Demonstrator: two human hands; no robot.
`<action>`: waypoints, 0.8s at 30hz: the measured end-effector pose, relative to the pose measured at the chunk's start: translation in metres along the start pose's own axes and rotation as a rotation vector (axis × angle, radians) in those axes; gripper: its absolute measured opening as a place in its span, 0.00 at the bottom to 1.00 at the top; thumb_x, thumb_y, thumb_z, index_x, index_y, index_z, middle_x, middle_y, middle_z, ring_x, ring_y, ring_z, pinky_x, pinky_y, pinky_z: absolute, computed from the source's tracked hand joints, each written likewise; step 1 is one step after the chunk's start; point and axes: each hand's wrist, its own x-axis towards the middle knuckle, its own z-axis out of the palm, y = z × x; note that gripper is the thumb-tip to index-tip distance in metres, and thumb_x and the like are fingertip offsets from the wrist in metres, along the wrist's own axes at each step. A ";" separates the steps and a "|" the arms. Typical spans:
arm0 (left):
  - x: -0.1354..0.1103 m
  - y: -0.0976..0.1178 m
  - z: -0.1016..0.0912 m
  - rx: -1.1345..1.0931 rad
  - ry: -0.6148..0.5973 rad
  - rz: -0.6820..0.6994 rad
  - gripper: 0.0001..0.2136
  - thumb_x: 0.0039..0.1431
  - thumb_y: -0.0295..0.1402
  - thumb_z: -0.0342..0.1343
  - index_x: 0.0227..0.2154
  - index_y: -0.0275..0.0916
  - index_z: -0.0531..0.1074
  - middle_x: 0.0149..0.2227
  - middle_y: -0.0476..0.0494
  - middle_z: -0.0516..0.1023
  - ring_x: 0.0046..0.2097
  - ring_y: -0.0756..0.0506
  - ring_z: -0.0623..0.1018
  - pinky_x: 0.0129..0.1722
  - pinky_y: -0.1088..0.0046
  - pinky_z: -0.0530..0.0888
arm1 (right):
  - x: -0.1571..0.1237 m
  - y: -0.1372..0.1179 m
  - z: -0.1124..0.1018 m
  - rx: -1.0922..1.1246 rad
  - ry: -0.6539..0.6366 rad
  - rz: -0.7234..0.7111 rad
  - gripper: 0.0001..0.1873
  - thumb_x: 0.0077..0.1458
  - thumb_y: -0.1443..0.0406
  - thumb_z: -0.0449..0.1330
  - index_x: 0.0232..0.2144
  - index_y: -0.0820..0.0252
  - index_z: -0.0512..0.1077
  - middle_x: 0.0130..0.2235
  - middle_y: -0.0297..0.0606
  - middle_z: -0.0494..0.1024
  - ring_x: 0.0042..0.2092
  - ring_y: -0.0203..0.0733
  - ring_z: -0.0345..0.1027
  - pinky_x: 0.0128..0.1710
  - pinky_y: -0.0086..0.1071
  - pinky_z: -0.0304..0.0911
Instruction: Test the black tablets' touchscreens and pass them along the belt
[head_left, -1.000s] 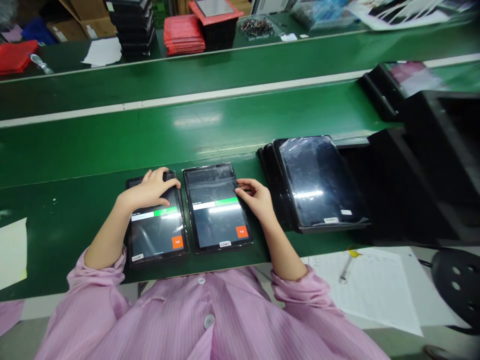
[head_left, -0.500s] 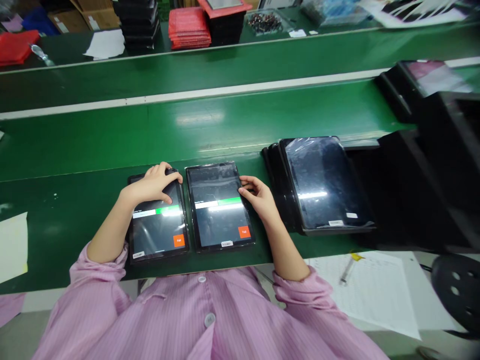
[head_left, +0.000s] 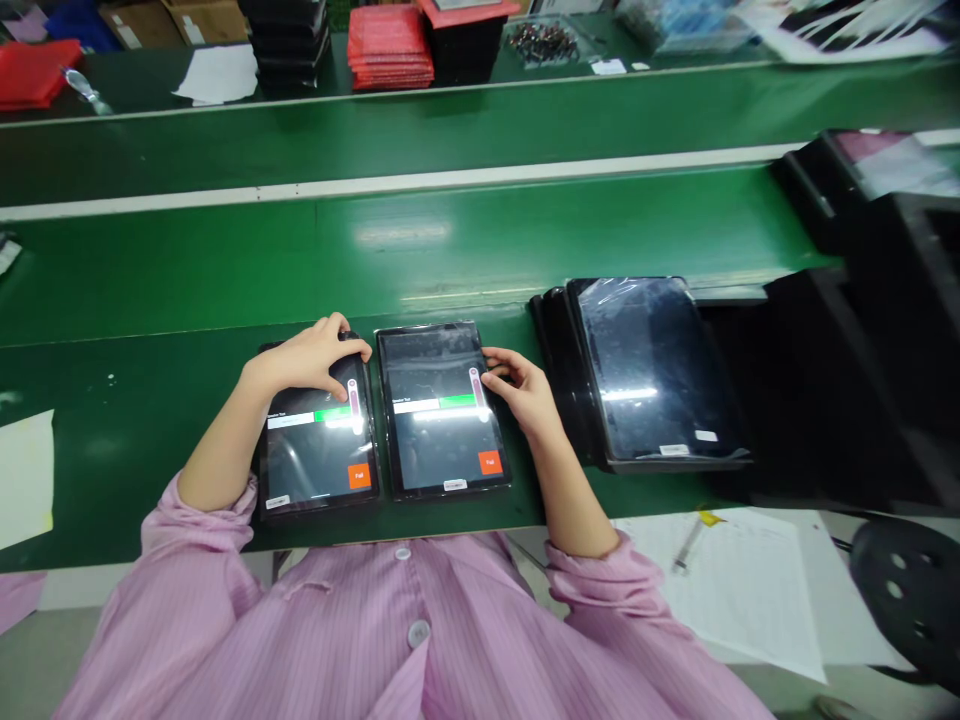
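Two black tablets lie side by side on the green bench in front of me, each showing a white-and-green bar and an orange button. My left hand (head_left: 311, 358) lies curled over the top of the left tablet (head_left: 319, 455), fingers gripping its upper right edge. My right hand (head_left: 521, 388) holds the right edge of the right tablet (head_left: 439, 425), fingertips pressed against its side. A pale vertical slider shows near the right edge of each screen.
A stack of dark tablets (head_left: 645, 370) in film sits to the right, with black trays (head_left: 862, 330) beyond. Paper and a pen (head_left: 686, 545) lie at lower right. Red pads (head_left: 390, 45), black stacks and boxes line the far bench. A yellowish sheet (head_left: 26, 480) lies at left.
A pale vertical slider has appeared on both screens. Both hands have stayed on the tablets' edges; the view shifted slightly.
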 end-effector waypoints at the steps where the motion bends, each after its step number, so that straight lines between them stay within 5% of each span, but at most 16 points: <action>1: 0.000 -0.001 0.000 -0.003 0.002 0.007 0.26 0.49 0.46 0.66 0.52 0.49 0.70 0.52 0.41 0.60 0.54 0.36 0.66 0.52 0.59 0.68 | 0.000 0.000 0.000 0.005 -0.003 0.003 0.24 0.44 0.60 0.68 0.46 0.57 0.76 0.40 0.37 0.74 0.35 0.38 0.67 0.39 0.36 0.67; 5: -0.001 -0.003 0.004 -0.043 0.029 -0.006 0.29 0.48 0.48 0.67 0.53 0.50 0.70 0.54 0.40 0.61 0.55 0.35 0.67 0.53 0.59 0.68 | -0.001 -0.001 0.000 0.020 -0.002 0.003 0.23 0.45 0.60 0.67 0.46 0.55 0.75 0.40 0.37 0.73 0.36 0.39 0.67 0.38 0.34 0.66; 12: -0.017 -0.014 0.001 -0.095 0.111 -0.114 0.48 0.49 0.53 0.64 0.69 0.46 0.49 0.59 0.34 0.67 0.59 0.31 0.68 0.57 0.54 0.65 | -0.001 -0.003 -0.001 0.027 -0.029 0.010 0.22 0.45 0.60 0.67 0.46 0.54 0.75 0.40 0.36 0.72 0.37 0.39 0.66 0.36 0.32 0.65; 17: -0.058 -0.076 0.009 -0.334 0.270 -0.247 0.35 0.55 0.57 0.56 0.61 0.41 0.65 0.57 0.36 0.73 0.57 0.35 0.72 0.55 0.59 0.68 | -0.001 0.000 0.000 0.014 -0.023 0.001 0.23 0.46 0.59 0.67 0.47 0.53 0.74 0.40 0.36 0.71 0.38 0.39 0.66 0.35 0.31 0.65; 20: -0.084 -0.109 0.027 -0.561 0.414 -0.349 0.31 0.59 0.58 0.50 0.53 0.37 0.74 0.46 0.36 0.78 0.45 0.40 0.77 0.44 0.66 0.73 | -0.001 0.001 0.000 -0.008 -0.028 -0.013 0.23 0.47 0.59 0.67 0.48 0.52 0.74 0.40 0.36 0.71 0.37 0.40 0.67 0.34 0.31 0.65; 24: -0.094 -0.116 0.045 -0.796 0.396 -0.375 0.28 0.53 0.54 0.60 0.48 0.37 0.77 0.37 0.39 0.80 0.34 0.45 0.77 0.32 0.72 0.72 | 0.000 0.003 0.000 -0.012 -0.023 -0.034 0.23 0.48 0.59 0.66 0.48 0.52 0.74 0.40 0.36 0.72 0.37 0.40 0.68 0.33 0.31 0.66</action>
